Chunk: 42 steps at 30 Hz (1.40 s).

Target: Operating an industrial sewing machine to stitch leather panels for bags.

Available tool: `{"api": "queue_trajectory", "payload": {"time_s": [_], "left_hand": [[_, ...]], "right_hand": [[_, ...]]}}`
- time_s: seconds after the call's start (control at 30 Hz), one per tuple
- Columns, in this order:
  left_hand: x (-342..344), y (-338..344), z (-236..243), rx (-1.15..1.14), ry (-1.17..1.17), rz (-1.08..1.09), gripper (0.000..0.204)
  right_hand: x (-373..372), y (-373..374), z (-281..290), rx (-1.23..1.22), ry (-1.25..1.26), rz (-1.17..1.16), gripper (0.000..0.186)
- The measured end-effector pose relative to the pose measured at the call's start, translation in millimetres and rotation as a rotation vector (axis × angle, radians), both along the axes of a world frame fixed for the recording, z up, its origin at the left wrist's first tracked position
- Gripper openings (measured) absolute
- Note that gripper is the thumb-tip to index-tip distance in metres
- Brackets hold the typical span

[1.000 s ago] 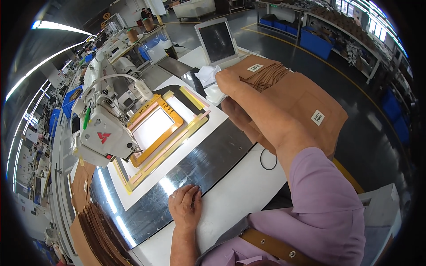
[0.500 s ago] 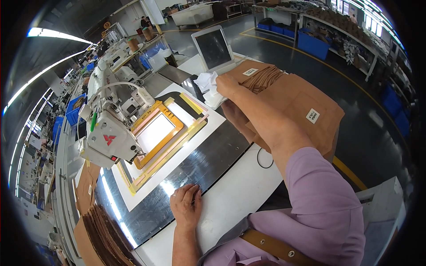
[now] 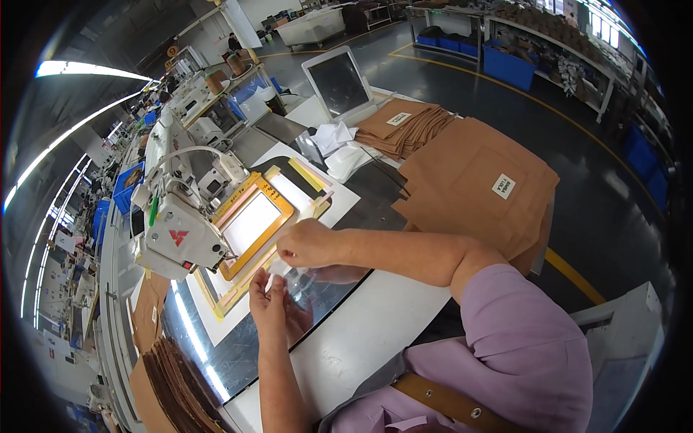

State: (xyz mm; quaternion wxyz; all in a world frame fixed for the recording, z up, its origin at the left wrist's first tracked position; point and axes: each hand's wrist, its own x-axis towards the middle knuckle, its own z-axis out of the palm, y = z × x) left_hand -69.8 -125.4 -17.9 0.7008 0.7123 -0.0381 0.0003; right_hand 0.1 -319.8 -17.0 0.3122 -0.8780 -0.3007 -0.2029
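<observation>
Both hands meet over the shiny metal plate (image 3: 339,242), just in front of the yellow clamp frame (image 3: 254,231) of a sewing machine (image 3: 177,227). A small white piece (image 3: 279,268), thin like paper or a label, shows between them; its exact kind is hard to make out. My right hand (image 3: 309,244) reaches in from the right, with fingers bent down and closed on the piece. Below it my left hand (image 3: 270,299) is raised, thumb and fingers pinching at the same piece. White paper or cloth fills the opening of the clamp frame.
Brown labelled panels (image 3: 476,187) lie stacked on the right, with a smaller brown stack (image 3: 404,126) behind. Crumpled white pieces (image 3: 346,159) lie beside a tablet-like screen (image 3: 337,81). More brown pieces (image 3: 170,386) stand at lower left. Black-handled scissors or tweezers-like tool (image 3: 390,169) lies near the stacks.
My right hand has come from the white pieces near the screen back to the plate's middle. My left hand has lifted off the plate's edge to meet it, and a small white piece now shows between them.
</observation>
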Motion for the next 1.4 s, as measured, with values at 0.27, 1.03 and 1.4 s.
{"api": "queue_trajectory", "payload": {"time_s": [0.27, 1.03, 1.4], "left_hand": [[37.2, 41.8, -19.6, -0.035, 0.09, -0.004, 0.03], [43.9, 74.3, -12.6, 0.515, -0.158, 0.429, 0.02], [68.1, 83.8, -10.7, 0.991, -0.51, 0.541, 0.023]], "right_hand": [[-3.5, 44.4, -15.1, 0.131, 0.023, 0.085, 0.022], [31.8, -3.6, -11.8, 0.182, 0.338, -0.217, 0.028], [44.9, -1.7, -15.4, 0.069, 0.313, -0.316, 0.027]]}}
